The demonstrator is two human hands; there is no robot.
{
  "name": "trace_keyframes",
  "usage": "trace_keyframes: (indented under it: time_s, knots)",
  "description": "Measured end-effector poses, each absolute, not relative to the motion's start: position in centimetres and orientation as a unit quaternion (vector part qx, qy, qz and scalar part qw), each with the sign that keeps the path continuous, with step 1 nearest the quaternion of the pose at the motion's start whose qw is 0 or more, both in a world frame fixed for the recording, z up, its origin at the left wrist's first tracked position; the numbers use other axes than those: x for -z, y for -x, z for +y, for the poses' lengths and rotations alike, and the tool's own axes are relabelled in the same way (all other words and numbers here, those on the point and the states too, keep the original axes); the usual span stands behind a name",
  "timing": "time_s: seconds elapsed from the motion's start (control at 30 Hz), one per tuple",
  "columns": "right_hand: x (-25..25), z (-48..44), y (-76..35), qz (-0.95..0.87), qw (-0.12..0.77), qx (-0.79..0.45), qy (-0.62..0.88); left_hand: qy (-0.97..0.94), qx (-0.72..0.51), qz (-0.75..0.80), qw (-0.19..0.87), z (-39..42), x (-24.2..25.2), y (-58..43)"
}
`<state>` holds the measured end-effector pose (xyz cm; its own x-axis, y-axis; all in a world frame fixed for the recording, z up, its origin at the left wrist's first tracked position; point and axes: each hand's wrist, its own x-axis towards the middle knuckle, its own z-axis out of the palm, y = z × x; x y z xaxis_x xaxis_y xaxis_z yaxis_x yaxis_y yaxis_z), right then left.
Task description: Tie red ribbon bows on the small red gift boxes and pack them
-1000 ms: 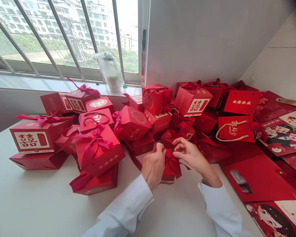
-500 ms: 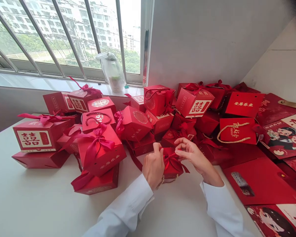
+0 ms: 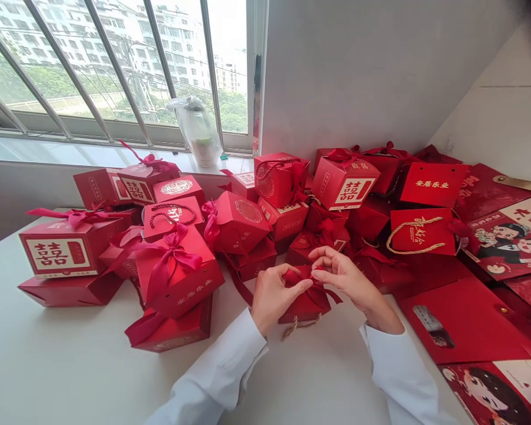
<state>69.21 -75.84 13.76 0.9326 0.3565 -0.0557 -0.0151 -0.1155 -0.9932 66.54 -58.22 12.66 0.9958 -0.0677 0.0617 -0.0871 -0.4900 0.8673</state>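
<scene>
A small red gift box (image 3: 303,310) with a red ribbon on top sits on the white table in front of me. A twisted gold cord handle (image 3: 301,324) hangs at its near side. My left hand (image 3: 274,295) is at the box's left, fingers curled on the red ribbon and thumb stretched across the top. From the right, my right hand (image 3: 347,282) pinches the ribbon (image 3: 318,271) between thumb and forefinger. A ribbon tail (image 3: 335,297) sticks out on the right. The fingers partly hide the knot.
Several red gift boxes with bows (image 3: 176,265) are piled left and behind. More boxes (image 3: 347,180) stand along the wall. Red printed bags and a flat red folder (image 3: 473,319) lie at right. A bagged cup (image 3: 201,136) stands on the windowsill.
My left hand has shifted from a closed grip on the bow to a looser hold, its thumb now stretched across the box top. My right hand keeps its pinch nearby.
</scene>
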Motion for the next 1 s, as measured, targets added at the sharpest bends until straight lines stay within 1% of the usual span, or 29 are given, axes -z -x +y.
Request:
trace_keyframes:
  time_s: [0.23,0.47,0.57,0.8,1.0]
  knots:
    - [-13.6,-75.9,-69.2,-0.128,0.626,-0.123,0.759,-0.855,0.011,-0.049,0.517,-58.4,-11.9,-66.7]
    - [-13.7,-75.7,-69.2,-0.111,0.652,-0.132,0.738,-0.843,0.026,-0.068,0.534,-58.1,-11.9,-66.9]
    - [-13.7,-75.8,-69.2,-0.109,0.645,-0.134,0.744,-0.837,0.035,-0.086,0.539,-58.1,-12.1,-66.7]
    - [-13.6,-76.1,-69.3,-0.118,0.615,-0.132,0.768,-0.864,0.017,-0.082,0.496,-58.6,-11.8,-66.4]
    - [-14.2,-76.1,-68.9,-0.118,0.614,-0.135,0.769,-0.868,0.064,-0.098,0.483,-58.1,-12.9,-66.3]
